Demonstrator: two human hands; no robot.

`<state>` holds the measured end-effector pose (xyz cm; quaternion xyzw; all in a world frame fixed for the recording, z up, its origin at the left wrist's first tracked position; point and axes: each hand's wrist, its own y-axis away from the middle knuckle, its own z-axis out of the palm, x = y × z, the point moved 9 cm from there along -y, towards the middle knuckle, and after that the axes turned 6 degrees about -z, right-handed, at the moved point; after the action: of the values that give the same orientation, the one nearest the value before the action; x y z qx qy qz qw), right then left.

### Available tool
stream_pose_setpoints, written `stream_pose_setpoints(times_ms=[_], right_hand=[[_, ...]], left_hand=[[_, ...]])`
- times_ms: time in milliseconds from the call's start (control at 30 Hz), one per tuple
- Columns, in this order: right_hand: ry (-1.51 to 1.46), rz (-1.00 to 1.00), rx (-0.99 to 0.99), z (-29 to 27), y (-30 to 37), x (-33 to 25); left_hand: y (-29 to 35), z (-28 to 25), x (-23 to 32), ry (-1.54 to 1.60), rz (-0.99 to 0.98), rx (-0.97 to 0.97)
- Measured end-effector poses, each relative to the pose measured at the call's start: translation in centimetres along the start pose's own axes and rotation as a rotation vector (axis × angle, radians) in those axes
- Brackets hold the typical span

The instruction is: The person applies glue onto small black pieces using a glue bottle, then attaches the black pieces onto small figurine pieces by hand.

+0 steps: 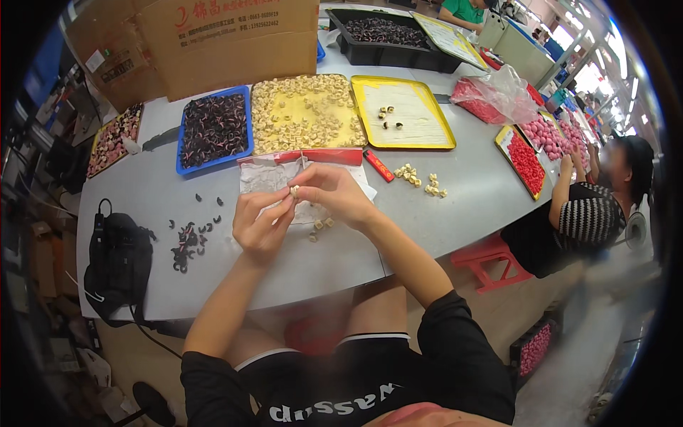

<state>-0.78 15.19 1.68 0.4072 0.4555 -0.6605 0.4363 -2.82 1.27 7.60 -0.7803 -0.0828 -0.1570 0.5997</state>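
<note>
My left hand and my right hand meet over the near side of the table, fingertips pinched together. Between them is a small cream-coloured cube-like piece. Both hands are closed on it, and the fingers hide part of it. Beneath them lies a crumpled white sheet. A few loose cream pieces rest just below my right hand. To the left of my left hand is a scatter of black curved pieces.
Behind my hands stand a blue tray of dark curved pieces, a yellow tray of cream pieces and another yellow tray with a few pieces. A red strip lies right; a black pouch left. A co-worker sits right.
</note>
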Motion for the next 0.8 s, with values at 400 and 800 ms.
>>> stream_pose_setpoints(times_ms=[400,800], right_hand=[[-0.113,0.001,0.180,-2.4,-0.6,-0.5],[0.726,-0.009,0.384,-4.3,2.2,-4.5]], left_hand=[[-0.8,0.7,-1.7,0.013,-0.065,0.017],[1.5,4.4,-6.5,0.044,-0.389,-0.410]])
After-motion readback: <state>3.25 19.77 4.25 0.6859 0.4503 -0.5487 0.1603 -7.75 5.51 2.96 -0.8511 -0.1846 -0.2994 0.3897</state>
